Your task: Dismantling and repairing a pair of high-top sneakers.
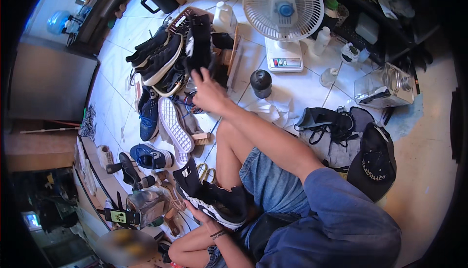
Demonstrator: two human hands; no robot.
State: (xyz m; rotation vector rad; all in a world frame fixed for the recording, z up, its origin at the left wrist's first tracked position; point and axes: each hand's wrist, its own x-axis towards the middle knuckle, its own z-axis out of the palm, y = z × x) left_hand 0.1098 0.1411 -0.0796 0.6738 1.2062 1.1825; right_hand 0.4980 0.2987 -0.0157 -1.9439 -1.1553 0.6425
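Observation:
My left hand (200, 213) is wrapped under the sole of a black sneaker (222, 204) with a white midsole, its tongue standing up, held beside my bent knee. My right hand (210, 92) is stretched out over the pile of shoes, with its fingers extended and slightly blurred. Just beyond its fingertips a black shoe (199, 39) with a white patch lies on a crate; whether they touch is unclear. Below that hand is a loose white shoe sole (175, 124), tread up, next to a wooden brush (200, 138). Scissors (206, 172) with yellowish handles lie near the sneaker.
Black shoes (165, 63) and blue shoes (150, 157) are spread at left. A white fan (283, 62), a dark round bottle (261, 84) and a metal can (382, 87) stand on the tiles. A black cap (373, 163) lies at right, a phone (122, 217) at lower left.

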